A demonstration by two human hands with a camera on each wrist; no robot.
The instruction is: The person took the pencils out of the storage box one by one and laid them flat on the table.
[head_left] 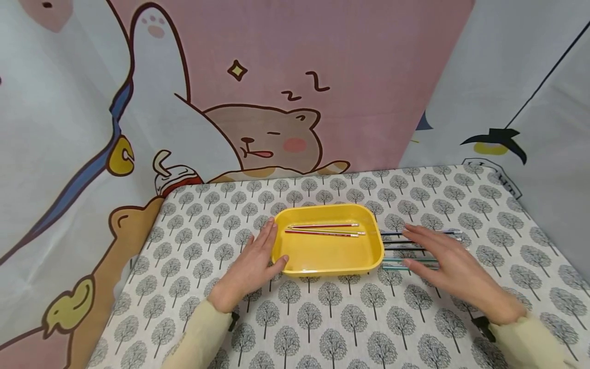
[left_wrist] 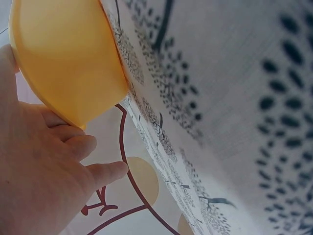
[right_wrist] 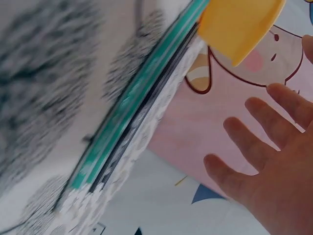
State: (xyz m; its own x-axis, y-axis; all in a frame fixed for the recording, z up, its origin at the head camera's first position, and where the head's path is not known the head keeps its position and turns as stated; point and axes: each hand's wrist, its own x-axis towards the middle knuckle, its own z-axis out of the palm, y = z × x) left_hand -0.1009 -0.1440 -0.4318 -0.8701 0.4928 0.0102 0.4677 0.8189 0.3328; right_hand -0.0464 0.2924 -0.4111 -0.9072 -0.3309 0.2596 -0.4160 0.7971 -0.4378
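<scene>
A yellow plastic tray (head_left: 327,258) stands on the tree-print cloth. Inside it lie three pencils (head_left: 322,233), two red and one yellowish. My left hand (head_left: 251,266) touches the tray's left end, its thumb at the front corner; the left wrist view shows the fingers (left_wrist: 63,131) loosely bent against the tray's wall. To the right of the tray, several dark and green pencils (head_left: 392,267) lie side by side on the cloth. Over them hovers my right hand (head_left: 456,266), fingers spread and holding nothing, and it partly hides them in the head view.
The tree-print cloth (head_left: 309,328) covers the whole table. Behind the table hangs a pink and white cartoon curtain (head_left: 369,77), which meets the cloth's back edge. More curtain stands along the left and right sides.
</scene>
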